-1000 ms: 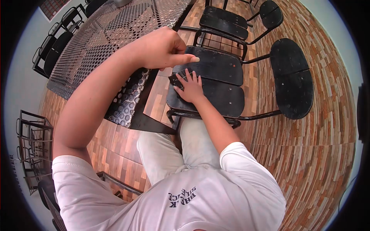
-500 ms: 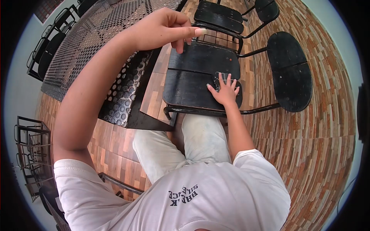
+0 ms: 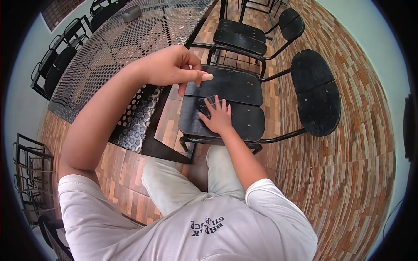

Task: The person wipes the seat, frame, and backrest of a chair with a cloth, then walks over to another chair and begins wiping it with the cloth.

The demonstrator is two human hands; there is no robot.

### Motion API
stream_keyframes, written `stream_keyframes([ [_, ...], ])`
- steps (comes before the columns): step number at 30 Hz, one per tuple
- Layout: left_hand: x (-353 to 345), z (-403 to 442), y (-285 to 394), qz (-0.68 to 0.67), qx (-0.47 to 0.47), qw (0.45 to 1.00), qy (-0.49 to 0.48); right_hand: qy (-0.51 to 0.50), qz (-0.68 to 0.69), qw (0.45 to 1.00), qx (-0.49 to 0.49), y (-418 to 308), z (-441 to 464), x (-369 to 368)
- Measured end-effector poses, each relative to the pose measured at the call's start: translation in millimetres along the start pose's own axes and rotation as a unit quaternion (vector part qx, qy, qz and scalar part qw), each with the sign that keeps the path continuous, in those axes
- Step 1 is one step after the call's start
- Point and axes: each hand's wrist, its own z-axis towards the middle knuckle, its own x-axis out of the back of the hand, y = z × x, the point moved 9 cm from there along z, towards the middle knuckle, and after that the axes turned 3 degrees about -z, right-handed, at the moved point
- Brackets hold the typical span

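Observation:
In front of my knees stands a chair with a black two-board wooden seat (image 3: 244, 119) and a black rounded backrest (image 3: 315, 93). My right hand (image 3: 219, 118) lies flat with fingers spread over a dark cloth (image 3: 203, 105) on the nearer seat board. Most of that cloth is hidden under the palm. My left hand (image 3: 185, 71) is raised between the table corner and the chair seat, fingers curled in and thumb pointing right. Nothing shows in it, and it appears apart from the seat.
A perforated metal table (image 3: 117, 61) fills the left, with a round grey container (image 3: 131, 14) on top. Another black chair (image 3: 241, 37) stands beyond the first. More chairs (image 3: 54, 69) line the table's far side. A stone-patterned wall (image 3: 348, 174) rises at right.
My right hand has slid left across the seat with the cloth beneath it. My left hand keeps its curled shape. The view has tilted, showing more of the far table and chairs.

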Motion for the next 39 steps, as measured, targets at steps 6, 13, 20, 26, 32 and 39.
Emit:
stream_keyframes([
  [6, -1, 2, 2, 0.032, 0.011, 0.999, -0.001, 0.042, -0.016, 0.987, -0.157, 175, -62, 42],
  [13, -1, 0, 5, 0.059, 0.040, 0.997, -0.027, 0.026, -0.011, 0.999, -0.043, 118, -112, 49],
  [20, 27, 9, 1, -0.030, -0.098, 0.987, 0.120, -0.016, -0.020, 0.988, 0.153, -42, -69, 9],
  [26, 46, 12, -17, -0.093, -0.142, 0.969, 0.179, -0.036, -0.001, 0.980, 0.194, -104, -28, -22],
  [32, 48, 4, -16, 0.027, -0.079, 0.974, 0.212, 0.009, -0.005, 0.988, 0.151, -46, -58, -6],
  [39, 43, 2, -1, 0.090, -0.127, 0.958, 0.239, 0.027, -0.023, 0.995, -0.098, 141, -95, 44],
])
